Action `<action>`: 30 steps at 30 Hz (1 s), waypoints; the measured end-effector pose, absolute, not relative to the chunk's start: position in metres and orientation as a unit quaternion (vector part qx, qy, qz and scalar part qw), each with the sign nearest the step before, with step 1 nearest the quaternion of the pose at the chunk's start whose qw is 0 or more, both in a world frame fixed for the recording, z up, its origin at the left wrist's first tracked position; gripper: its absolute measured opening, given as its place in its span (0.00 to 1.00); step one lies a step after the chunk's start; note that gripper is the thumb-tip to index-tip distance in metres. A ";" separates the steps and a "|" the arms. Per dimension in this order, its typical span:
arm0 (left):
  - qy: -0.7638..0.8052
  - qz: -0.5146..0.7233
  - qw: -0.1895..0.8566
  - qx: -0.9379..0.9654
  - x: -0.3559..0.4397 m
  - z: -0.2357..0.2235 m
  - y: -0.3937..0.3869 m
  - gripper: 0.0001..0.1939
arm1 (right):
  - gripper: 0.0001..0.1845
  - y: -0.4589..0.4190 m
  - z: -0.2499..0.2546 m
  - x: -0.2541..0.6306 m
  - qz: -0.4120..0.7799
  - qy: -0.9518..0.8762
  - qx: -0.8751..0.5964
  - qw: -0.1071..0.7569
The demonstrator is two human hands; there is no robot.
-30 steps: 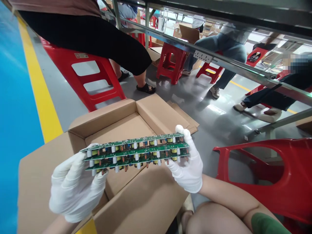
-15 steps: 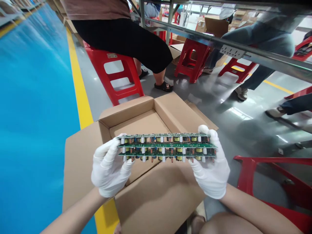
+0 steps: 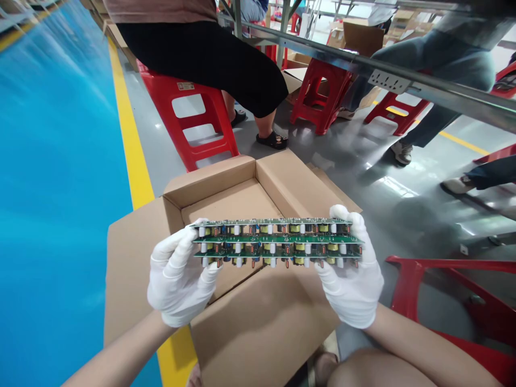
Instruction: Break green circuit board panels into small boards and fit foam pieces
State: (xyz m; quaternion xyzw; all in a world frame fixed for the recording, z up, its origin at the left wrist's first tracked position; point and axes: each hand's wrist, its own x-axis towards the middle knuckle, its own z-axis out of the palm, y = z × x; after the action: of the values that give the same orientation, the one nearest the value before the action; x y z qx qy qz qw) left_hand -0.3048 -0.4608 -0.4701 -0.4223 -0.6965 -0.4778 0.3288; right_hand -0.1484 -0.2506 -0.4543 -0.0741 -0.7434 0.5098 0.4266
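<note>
A stack of three green circuit boards (image 3: 278, 239) spans the gap between my hands, edge-on to me, with white, yellow and copper-coloured parts between the layers. My left hand (image 3: 181, 277), in a white glove, grips the left end, thumb below and fingers at the top. The right end is pinched the same way by my gloved right hand (image 3: 352, 274). Beneath and behind the boards stands an open cardboard box (image 3: 209, 174), its flaps folded outward. The boards are held above it, and part of the box floor shows.
A red stool (image 3: 193, 118) with a seated person (image 3: 209, 59) is just beyond the box. Another red stool (image 3: 411, 290) stands at the right. A metal rail (image 3: 435, 88) with a socket strip (image 3: 389, 80) crosses the upper right. Yellow tape (image 3: 131, 145) borders the blue floor.
The boards appear slightly larger and a little closer to me, and my hands sit slightly farther apart. My grip on both ends is the same.
</note>
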 end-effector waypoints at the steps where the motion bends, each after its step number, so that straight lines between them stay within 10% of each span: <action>1: -0.699 -0.477 0.324 -0.422 -0.305 -0.470 -0.462 0.34 | 0.41 -0.250 -0.454 -0.148 0.508 -0.745 -0.074 0.426; 30: -0.671 -0.527 0.299 -0.427 -0.297 -0.459 -0.467 0.32 | 0.35 -0.232 -0.440 -0.147 0.592 -0.712 -0.076 0.369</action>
State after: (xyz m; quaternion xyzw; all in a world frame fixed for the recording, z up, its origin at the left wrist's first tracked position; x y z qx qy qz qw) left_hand -0.2972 -0.4669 -0.4587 -0.4270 -0.6713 -0.5270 0.2988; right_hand -0.1475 -0.2318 -0.4405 -0.0755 -0.7123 0.5924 0.3689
